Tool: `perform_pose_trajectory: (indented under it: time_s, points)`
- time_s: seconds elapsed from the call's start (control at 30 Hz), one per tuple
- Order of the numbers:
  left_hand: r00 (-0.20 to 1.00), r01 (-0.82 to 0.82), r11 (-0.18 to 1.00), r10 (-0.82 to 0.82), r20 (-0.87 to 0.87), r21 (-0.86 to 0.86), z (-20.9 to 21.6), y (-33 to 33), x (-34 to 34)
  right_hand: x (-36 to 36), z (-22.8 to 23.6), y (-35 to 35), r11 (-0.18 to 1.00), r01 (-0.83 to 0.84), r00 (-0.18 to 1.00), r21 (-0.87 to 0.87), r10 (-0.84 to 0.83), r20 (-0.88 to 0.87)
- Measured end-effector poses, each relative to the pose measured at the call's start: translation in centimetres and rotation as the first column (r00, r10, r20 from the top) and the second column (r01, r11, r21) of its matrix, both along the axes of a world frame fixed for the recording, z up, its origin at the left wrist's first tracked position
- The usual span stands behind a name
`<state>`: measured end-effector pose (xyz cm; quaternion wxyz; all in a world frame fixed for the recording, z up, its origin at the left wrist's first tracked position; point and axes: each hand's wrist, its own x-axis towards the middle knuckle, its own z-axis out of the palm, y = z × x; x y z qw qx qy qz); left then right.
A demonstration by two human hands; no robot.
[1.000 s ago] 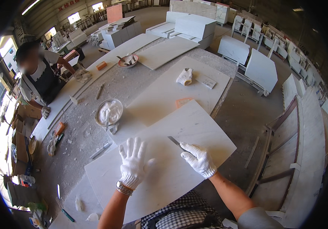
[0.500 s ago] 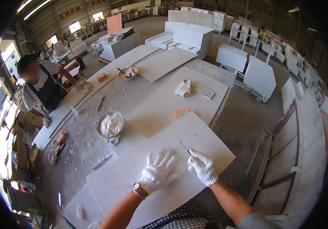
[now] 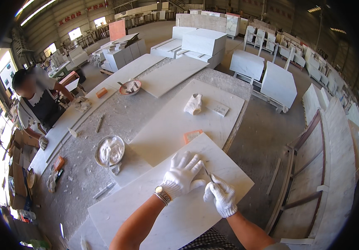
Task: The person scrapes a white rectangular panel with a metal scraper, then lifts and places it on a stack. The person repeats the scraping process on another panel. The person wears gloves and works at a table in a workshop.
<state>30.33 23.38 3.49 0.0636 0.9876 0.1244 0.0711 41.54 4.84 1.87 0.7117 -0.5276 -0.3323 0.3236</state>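
A pale marble slab [image 3: 146,212] with faint grey veins lies before me. My left hand [image 3: 181,175], in a white knitted glove, rests on it with the fingers spread, near the far edge. To its right, my gloved right hand [image 3: 221,196] is closed around a thin, dark metal scraper-like tool [image 3: 208,171]. The tool's tip points away from me, close to the left fingers; its exact kind is hard to make out. Beyond the slab's far edge, an orange block [image 3: 192,136] sits on another pale slab [image 3: 167,125].
Left of the slab stands a bowl of white paste [image 3: 110,151]. A crumpled white glove [image 3: 193,104] and a small stone piece [image 3: 216,108] lie on the far slab. Farther off is a second bowl [image 3: 129,87] with tools. A co-worker [image 3: 41,100] leans on the dusty table's left side.
My left hand has slid forward and slightly right, still spread. My right hand has moved slightly toward me, and its tool now points closer to the left fingers. The view has shifted a little.
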Motion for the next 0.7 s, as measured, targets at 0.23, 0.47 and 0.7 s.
perform_pose_trajectory:
  time_s: [0.23,0.47,0.7]
  points:
    - [0.913,-0.397,0.917,0.392,0.112,0.024,0.3,1.6,0.0,0.1,-0.4,-0.2,0.998,-0.038,0.998,0.042,0.040,-0.044]
    - [0.991,-0.116,0.991,0.111,-0.068,-0.073,0.7,0.3,0.2,0.0,-0.1,-0.2,0.998,-0.036,0.999,0.044,0.036,0.000]
    - [0.843,-0.537,0.843,0.537,0.005,-0.014,0.0,1.6,-0.6,0.0,0.2,-0.2,0.999,-0.040,0.996,0.027,0.042,-0.078]
